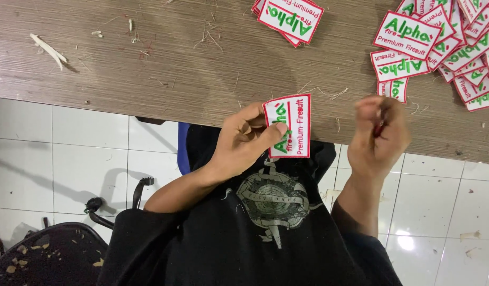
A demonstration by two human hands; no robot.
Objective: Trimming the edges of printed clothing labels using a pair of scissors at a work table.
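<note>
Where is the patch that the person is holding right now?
In the head view, the white patch with a red border sits near the middle, pinched in the left hand at the wooden table's front edge, left of the right hand.

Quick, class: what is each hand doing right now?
Left hand: closed on a white patch with a red border.
Right hand: closed and blurred; what it holds cannot be told.

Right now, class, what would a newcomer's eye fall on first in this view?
First, the white cloth patch with red border and green lettering, pinched in the left hand at the wooden table edge. Next, the heap of matching patches at the table's upper right, above the blurred right hand.
</note>
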